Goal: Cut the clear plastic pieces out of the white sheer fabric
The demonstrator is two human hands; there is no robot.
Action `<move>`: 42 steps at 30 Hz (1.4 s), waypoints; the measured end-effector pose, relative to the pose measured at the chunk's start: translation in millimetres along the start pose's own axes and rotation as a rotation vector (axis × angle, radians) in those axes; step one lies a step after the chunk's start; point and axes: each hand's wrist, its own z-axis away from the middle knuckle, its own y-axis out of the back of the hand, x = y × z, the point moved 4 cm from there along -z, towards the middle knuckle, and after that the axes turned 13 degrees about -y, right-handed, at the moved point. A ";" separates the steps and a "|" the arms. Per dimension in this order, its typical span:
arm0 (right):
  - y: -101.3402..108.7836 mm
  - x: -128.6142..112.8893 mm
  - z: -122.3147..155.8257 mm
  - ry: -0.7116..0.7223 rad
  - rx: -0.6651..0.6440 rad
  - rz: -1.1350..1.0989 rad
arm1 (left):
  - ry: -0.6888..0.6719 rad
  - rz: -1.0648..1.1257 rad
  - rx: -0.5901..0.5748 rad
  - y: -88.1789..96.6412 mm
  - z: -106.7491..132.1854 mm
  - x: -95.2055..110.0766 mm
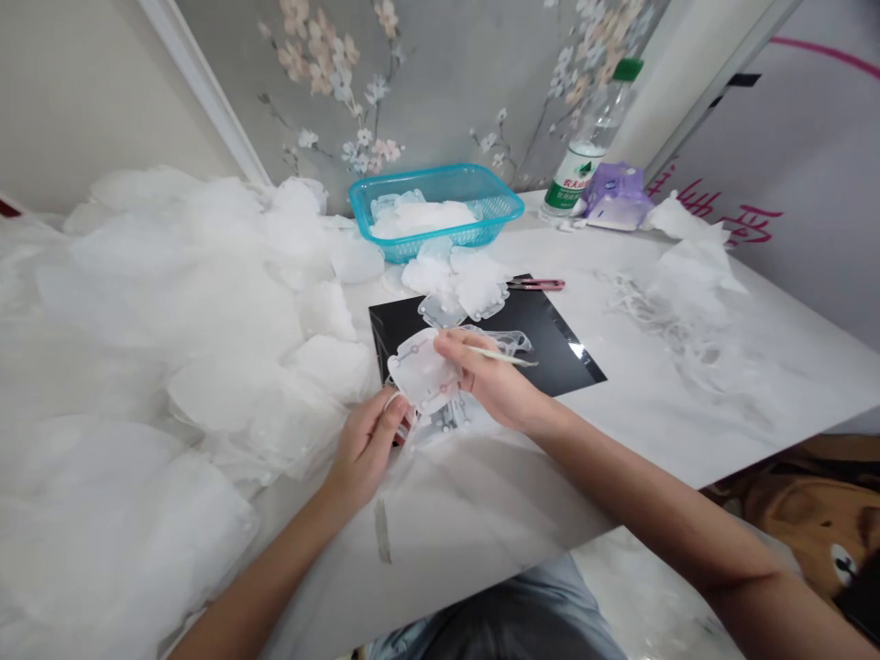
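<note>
A translucent white plastic piece (426, 369) with small round tabs along its edges hangs tilted between my hands above a black mat (564, 362). My left hand (369, 440) pinches its lower left edge, thumb on top. My right hand (491, 376) grips its upper right side, with a thin pale stick-like tool (505, 355) tucked between the fingers. Whether that tool is tweezers or a pick I cannot make out. Just beyond my right hand, a clear plastic scrap (515, 342) lies on the mat. Several similar pieces (474, 280) rest at the mat's far edge.
Piled white sheets (206, 275) cover the table's left side. A blue basket (505, 209) holds more pieces. Pink-handled snips (543, 285) lie on the mat's far edge. A water bottle (581, 165), a purple packet (619, 197) and stringy white scraps (660, 316) are on the right.
</note>
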 end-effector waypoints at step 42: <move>11.7 -0.8 -14.1 0.333 0.071 0.739 | 0.268 0.410 0.248 1.4 -1.8 -7.9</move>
